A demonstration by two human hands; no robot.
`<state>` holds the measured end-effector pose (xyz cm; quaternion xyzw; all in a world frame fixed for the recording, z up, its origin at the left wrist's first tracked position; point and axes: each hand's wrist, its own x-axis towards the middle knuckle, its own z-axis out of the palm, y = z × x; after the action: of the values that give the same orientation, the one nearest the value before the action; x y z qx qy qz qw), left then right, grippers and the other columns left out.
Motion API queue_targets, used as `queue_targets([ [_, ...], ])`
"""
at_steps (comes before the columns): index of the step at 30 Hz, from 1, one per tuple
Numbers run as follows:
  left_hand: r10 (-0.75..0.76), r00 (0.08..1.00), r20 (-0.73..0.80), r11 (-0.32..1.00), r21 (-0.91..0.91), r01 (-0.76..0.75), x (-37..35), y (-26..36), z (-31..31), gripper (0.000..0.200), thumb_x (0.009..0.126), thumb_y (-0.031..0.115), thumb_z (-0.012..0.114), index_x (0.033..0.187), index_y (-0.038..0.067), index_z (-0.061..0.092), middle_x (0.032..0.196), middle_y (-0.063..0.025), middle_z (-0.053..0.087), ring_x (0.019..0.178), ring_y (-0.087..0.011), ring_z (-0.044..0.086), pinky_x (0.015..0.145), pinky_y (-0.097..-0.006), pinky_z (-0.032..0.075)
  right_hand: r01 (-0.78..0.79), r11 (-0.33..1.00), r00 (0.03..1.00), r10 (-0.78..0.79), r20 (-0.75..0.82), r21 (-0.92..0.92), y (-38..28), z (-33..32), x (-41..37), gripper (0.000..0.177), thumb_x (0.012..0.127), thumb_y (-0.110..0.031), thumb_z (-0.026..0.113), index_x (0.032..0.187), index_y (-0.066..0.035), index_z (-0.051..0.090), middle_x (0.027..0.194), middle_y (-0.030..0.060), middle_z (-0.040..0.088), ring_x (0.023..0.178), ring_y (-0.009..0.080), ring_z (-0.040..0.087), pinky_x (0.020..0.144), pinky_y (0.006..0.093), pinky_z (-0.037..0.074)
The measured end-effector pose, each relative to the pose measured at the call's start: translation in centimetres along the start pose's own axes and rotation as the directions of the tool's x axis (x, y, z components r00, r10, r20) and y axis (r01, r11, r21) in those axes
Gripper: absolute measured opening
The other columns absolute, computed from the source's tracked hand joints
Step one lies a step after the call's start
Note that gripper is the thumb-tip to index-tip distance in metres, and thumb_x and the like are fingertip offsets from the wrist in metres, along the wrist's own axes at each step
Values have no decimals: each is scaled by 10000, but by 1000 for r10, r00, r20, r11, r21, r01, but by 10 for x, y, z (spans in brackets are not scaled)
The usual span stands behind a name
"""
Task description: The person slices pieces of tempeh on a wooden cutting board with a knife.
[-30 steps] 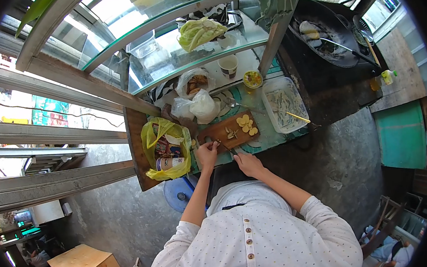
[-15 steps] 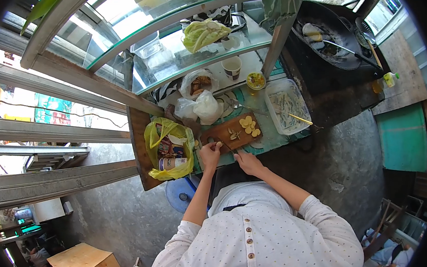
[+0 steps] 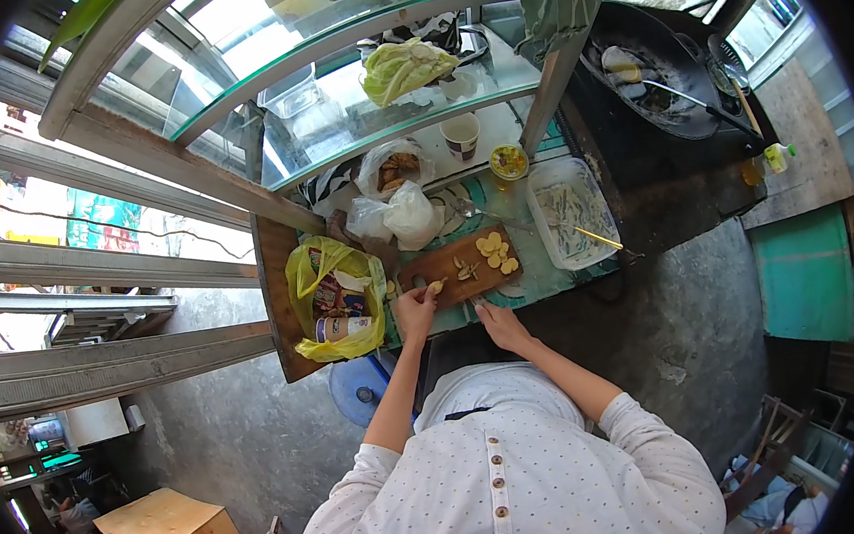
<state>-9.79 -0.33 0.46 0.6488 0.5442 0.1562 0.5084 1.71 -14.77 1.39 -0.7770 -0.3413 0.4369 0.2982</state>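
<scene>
Over the lower left end of the wooden cutting board point(image 3: 444, 265), my left hand point(image 3: 416, 312) pinches a small yellowish piece point(image 3: 437, 286). My right hand point(image 3: 501, 325) is closed at the board's near edge, around what looks like a knife handle; the blade is hard to make out. Round yellow slices point(image 3: 496, 249) lie at the board's upper right, and thin peel-like scraps point(image 3: 466, 269) are in its middle.
A yellow bag point(image 3: 339, 299) of packets stands left of the board. Beyond are plastic bags point(image 3: 411, 216), a paper cup point(image 3: 461, 136) and a small jar point(image 3: 508, 162). A clear tub point(image 3: 573, 213) sits right, before a wok point(image 3: 652, 68).
My right hand has shifted slightly away from my left hand, and the dark blade between them no longer shows clearly. The small piece in my left hand is now more visible.
</scene>
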Motion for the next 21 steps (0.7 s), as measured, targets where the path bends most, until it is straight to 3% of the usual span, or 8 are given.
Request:
queue_targets([
  [7, -190, 974, 121, 928, -302, 218, 4, -1, 0, 258, 803, 130, 623, 864, -121, 608, 723, -144, 630, 613, -177, 631, 549, -239, 519, 16, 996, 999, -19, -37, -87, -14, 0, -13, 392, 918, -349, 350, 913, 9, 508, 847, 292, 557, 857, 457, 516, 715, 498, 402],
  [12, -166, 978, 128, 940, -280, 196, 1, 1, -1, 252, 801, 119, 624, 872, -123, 605, 725, -144, 629, 619, -175, 631, 552, -239, 520, 110, 991, 994, -110, 7, -74, -4, 8, 2, 407, 921, -340, 343, 881, 22, 526, 882, 280, 562, 874, 454, 515, 732, 489, 404],
  [21, -137, 982, 131, 941, -294, 170, 2, -3, 0, 247, 806, 108, 619, 893, -122, 601, 742, -129, 623, 639, -157, 622, 559, -226, 508, 103, 994, 994, -101, 49, -37, 0, 12, 18, 439, 922, -346, 322, 910, 34, 541, 918, 284, 556, 919, 441, 505, 782, 487, 389],
])
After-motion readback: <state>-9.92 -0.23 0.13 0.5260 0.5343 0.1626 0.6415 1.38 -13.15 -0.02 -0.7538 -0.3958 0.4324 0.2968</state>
